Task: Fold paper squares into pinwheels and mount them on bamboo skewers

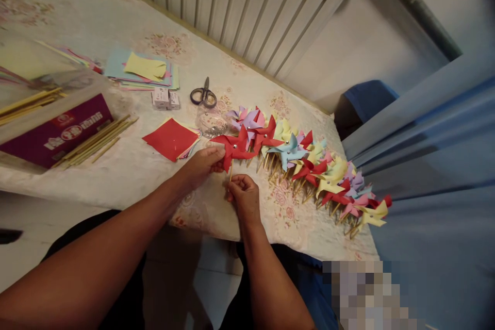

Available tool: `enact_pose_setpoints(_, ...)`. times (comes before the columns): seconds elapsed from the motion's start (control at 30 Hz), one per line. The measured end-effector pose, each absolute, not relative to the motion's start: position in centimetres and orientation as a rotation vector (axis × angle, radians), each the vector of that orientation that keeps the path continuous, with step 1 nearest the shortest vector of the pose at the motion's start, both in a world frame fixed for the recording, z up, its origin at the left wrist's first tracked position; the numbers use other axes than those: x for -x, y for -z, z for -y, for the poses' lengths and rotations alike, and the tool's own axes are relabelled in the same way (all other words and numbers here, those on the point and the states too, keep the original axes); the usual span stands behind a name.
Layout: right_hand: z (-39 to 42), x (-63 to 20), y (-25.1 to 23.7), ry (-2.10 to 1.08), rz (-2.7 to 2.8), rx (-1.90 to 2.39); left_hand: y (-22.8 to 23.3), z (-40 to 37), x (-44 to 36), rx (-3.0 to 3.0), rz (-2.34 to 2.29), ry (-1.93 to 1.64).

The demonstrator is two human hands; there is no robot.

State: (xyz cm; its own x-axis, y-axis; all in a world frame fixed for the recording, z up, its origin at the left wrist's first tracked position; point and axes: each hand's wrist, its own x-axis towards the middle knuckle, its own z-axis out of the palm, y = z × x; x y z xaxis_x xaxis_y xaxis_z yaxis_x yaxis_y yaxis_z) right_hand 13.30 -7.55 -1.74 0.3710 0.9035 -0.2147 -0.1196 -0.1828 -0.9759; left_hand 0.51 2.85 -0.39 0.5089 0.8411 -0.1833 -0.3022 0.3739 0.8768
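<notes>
A red paper pinwheel [235,148] on a thin wooden stick is between my two hands. My left hand [211,161] pinches a blade at the pinwheel's left side. Lower down, my right hand [244,193] is closed around the stick [231,171]. Just right of it, many finished pinwheels [309,165] in red, yellow, blue, pink and purple lie in a long row with their sticks toward me. A stack of square paper sheets [172,139], red on top, lies to the left of my left hand. Behind the hands sits a clear plastic bag [212,126] with small shiny pieces.
Black-handled scissors [203,97] lie behind the plastic bag. Further left are small boxes [165,99] and coloured paper [145,68]. A purple-labelled container [58,129] and loose wooden sticks [95,139] occupy the left side. A radiator [232,10] borders the floral-covered table [201,46].
</notes>
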Motion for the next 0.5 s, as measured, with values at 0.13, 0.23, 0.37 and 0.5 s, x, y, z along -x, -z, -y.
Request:
enact_pose_setpoints(0.13, 7.6, -13.27, 1.59, -1.082, 0.752, 1.455, 0.27, -2.84, -0.45, -0.92, -0.702, -0.806)
enact_pose_setpoints(0.23, 7.66, -13.23, 1.5, -1.079, 0.749, 1.464, 0.26, -2.86, -0.43, -0.923, -0.692, -0.797)
enact_pose_setpoints(0.37, 7.66, -13.25, 1.52, -1.077, 0.758, 1.461, 0.05, -2.79, -0.43, -0.911, -0.691, -0.776)
enact_pose_setpoints(0.5, 7.65, -13.29, 1.57, -1.075, 0.775, 1.468, -0.11, -2.69, -0.48, -0.892, -0.695, -0.783)
